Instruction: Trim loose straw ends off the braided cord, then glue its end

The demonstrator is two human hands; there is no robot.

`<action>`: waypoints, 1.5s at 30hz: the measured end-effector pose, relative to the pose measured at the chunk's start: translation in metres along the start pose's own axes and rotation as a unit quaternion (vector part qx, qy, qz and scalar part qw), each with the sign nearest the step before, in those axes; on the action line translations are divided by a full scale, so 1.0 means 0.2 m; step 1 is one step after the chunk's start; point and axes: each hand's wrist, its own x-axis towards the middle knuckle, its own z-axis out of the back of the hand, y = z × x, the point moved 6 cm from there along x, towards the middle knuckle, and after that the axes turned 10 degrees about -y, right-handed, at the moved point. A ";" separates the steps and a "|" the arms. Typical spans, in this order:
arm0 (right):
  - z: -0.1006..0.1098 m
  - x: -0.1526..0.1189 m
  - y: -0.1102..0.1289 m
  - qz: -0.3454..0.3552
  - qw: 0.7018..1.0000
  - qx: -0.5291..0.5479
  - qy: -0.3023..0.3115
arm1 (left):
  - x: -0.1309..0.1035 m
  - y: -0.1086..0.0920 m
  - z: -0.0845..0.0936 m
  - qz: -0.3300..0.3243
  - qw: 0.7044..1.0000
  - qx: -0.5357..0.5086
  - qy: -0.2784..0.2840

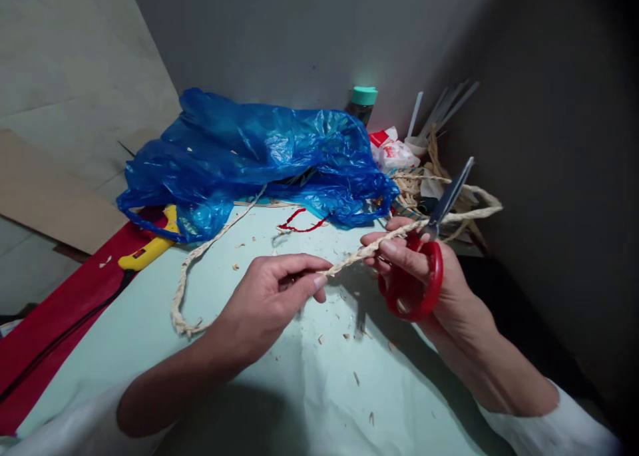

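Note:
A pale braided cord (367,251) stretches between my two hands above the pale green table top (319,389). My left hand (272,296) pinches one part of it between thumb and fingertips. My right hand (439,276) grips the cord between thumb and fingers and also carries red-handled scissors (433,279), whose blades point up and away. Beyond the right hand the cord loops out to the right and back toward a pile of fibre. Another length of braided cord (182,289) curves on the table to the left of my left hand.
A crumpled blue plastic bag (259,150) lies at the back. A yellow-handled tool (150,249) with a black cable is at the left. Behind stand a green-lidded jar (363,100) and white sticks (449,106). A red string (302,226) and small scraps lie on the table.

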 end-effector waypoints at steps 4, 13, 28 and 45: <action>-0.03 -0.02 0.02 0.018 1.000 -0.005 0.001 | -0.01 0.00 0.00 0.019 0.999 -0.043 -0.008; -0.09 -0.06 -0.05 -0.011 0.999 -0.050 0.012 | -0.02 -0.02 -0.02 -0.029 0.996 -0.015 -0.077; -0.04 -0.05 0.01 0.006 0.999 -0.044 -0.026 | -0.05 -0.10 0.03 -0.207 0.950 0.169 -0.160; -0.07 -0.09 -0.04 0.008 0.998 -0.060 0.016 | -0.03 -0.06 0.00 -0.076 0.990 0.060 -0.100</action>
